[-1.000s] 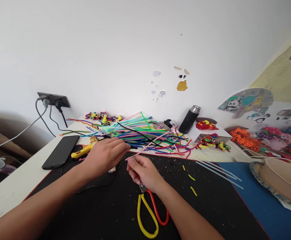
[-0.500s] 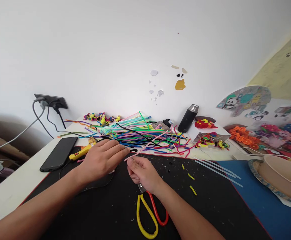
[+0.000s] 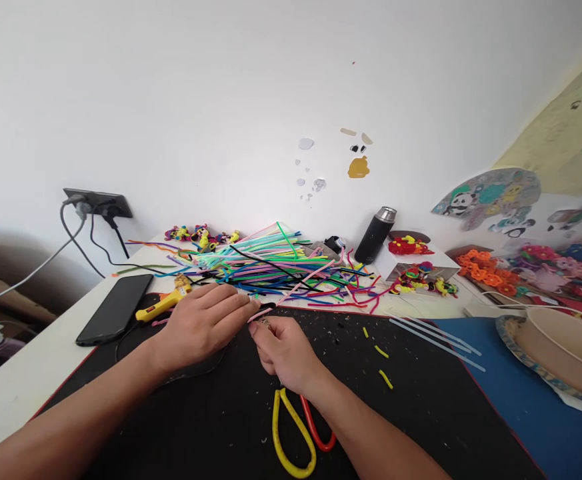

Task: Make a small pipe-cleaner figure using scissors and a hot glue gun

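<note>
My right hand [image 3: 285, 350] is closed, thumb and index finger pinching near the lower end of a pink pipe cleaner [image 3: 303, 283]. That stem slants up and right toward the pile. Beside its end is my left hand [image 3: 211, 319], palm down with the fingers pressed together and curled. A short black fuzzy piece [image 3: 269, 307] shows at the left fingertips; what those fingers hold is hidden. Scissors [image 3: 277, 440] with one yellow and one red handle lie on the mat below my right hand, which covers their blades.
Behind the hands spreads a heap of coloured pipe cleaners [image 3: 251, 257]. To the left are a yellow glue gun [image 3: 158, 308] and a phone [image 3: 115, 310]. Yellow snippets [image 3: 381, 351], clear sticks [image 3: 441, 340], a black flask [image 3: 377, 233] and a round basket [image 3: 531, 360] are on the right.
My right hand has shifted slightly up and left along the pink pipe cleaner and covers more of the scissors. The left hand stays almost in place.
</note>
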Demonstrator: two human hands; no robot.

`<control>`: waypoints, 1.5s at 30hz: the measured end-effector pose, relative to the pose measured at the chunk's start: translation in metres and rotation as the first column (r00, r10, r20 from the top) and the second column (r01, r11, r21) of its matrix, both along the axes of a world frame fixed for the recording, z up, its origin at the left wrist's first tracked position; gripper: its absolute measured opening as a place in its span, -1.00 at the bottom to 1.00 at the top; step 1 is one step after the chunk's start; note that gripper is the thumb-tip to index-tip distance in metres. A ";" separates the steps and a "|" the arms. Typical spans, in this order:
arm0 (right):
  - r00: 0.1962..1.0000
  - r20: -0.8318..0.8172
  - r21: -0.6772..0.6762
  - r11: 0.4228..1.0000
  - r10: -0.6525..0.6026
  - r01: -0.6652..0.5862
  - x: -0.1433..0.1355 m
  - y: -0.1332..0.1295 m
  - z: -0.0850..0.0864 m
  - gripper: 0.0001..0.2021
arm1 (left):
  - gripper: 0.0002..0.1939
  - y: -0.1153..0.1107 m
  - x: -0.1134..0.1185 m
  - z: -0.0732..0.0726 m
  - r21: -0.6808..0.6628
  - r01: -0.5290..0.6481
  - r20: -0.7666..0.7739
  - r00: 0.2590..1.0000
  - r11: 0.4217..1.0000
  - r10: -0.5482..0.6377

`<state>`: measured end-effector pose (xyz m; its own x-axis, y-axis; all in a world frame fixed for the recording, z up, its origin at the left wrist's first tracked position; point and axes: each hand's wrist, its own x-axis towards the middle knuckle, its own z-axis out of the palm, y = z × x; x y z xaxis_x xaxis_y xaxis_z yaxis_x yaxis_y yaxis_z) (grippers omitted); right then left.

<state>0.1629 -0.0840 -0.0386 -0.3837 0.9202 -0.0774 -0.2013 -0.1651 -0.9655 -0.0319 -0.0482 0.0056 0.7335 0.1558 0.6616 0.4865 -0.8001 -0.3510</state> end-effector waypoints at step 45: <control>0.995 -0.013 -0.061 0.993 -0.102 0.101 -0.004 -0.001 0.004 -0.49 | -0.81 -0.002 0.006 -0.001 -0.027 0.031 0.035 0.999 0.999 -0.030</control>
